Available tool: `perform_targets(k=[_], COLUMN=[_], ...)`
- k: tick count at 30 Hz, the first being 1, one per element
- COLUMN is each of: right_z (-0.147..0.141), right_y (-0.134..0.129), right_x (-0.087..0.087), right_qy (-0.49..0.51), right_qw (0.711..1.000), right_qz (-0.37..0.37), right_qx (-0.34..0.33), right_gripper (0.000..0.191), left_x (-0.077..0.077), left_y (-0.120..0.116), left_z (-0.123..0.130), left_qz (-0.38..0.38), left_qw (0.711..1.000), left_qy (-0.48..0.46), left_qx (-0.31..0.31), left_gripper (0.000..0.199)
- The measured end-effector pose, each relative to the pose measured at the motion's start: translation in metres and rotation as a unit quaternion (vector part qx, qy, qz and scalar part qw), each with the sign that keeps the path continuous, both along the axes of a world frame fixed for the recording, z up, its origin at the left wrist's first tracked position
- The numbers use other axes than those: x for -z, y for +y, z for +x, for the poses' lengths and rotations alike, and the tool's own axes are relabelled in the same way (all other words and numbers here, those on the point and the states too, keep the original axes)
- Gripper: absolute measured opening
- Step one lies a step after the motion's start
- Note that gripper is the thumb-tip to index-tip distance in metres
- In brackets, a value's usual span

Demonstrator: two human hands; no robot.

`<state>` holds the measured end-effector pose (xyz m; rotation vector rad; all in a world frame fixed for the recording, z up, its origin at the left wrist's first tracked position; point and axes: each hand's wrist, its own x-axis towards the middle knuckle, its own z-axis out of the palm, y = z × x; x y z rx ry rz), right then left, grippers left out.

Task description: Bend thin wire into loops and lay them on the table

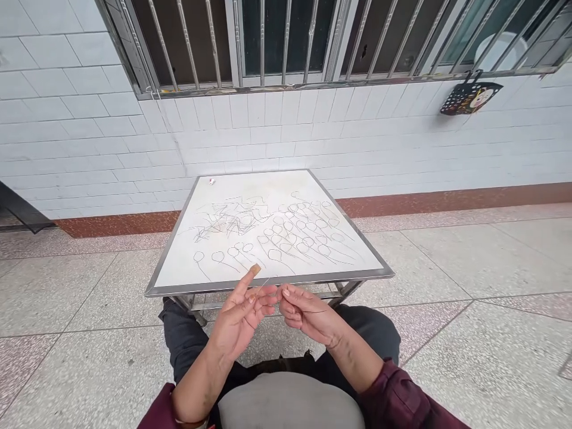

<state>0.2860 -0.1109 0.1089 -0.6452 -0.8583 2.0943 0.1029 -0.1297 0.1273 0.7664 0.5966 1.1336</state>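
Right hand (310, 313) closed in a pinch on a length of fine wire (315, 311), the dark strand running out across the back of the fingers. Left hand (241, 319) half open, just beside the right, fingertips almost meeting it. Index finger raised, tan tape (255, 270) wrapped around its tip. Pale strand (264, 287) rising at the left fingers; grip on it too thin and faint to tell. Both hands in the air over the lap, just short of the near edge of the surface (348, 278).

Surface square, white-topped, steel-rimmed, on a metal frame, just ahead of the knees. Wire loops (290, 235) lying flat across it in rough rows, each a small ring with a long tail. Wire tangle (227, 217) toward the far left, beside the rows. Small white object (211, 180) near the far left corner.

Maroon sleeves (393, 396) at both forearms, dark trousers (370, 328) on the legs, grey cloth (290, 405) across the lap. Speckled terrazzo floor (469, 268) underfoot. White tile wall (89, 131) behind, with a red-brown skirting band (429, 202). Barred window (286, 42) above, black basket (471, 97) hanging below its right end.
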Motion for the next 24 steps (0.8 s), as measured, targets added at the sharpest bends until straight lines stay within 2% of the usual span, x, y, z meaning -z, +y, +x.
perform_targets(k=[4,10,13,16,20,22,24], right_z=[-0.004,-0.016,-0.025,-0.03,-0.03,-0.03,-0.031], right_y=[0.001,0.001,0.0,0.001,0.004,0.005,0.004], right_x=[0.004,0.016,0.024,0.028,0.025,0.023,0.022], right_qy=[0.005,-0.027,-0.046,-0.085,-0.147,-0.175,-0.235], right_qw=[1.0,0.994,0.985,0.975,0.954,0.933,0.902], right_qz=[-0.015,0.019,0.025,0.05,0.124,0.179,0.269], right_qx=[-0.025,-0.106,-0.165,-0.201,-0.231,-0.257,-0.241], right_gripper=[0.029,0.027,0.028,0.031,0.033,0.03,0.025], left_x=[0.0,0.002,0.003,0.005,0.012,0.017,0.022], left_y=[-0.004,-0.001,0.001,-0.002,-0.008,-0.01,-0.01], left_z=[0.001,0.001,0.001,0.001,-0.004,-0.009,-0.016], left_qz=[-0.007,0.008,0.046,0.089,0.135,0.149,0.16], left_qw=[1.0,0.992,0.984,0.975,0.96,0.949,0.931], left_qy=[0.0,0.002,0.056,0.132,0.207,0.242,0.294], left_qx=[-0.027,-0.124,-0.162,-0.157,-0.13,-0.135,-0.143], left_gripper=[0.067,0.069,0.073,0.077,0.07,0.064,0.06])
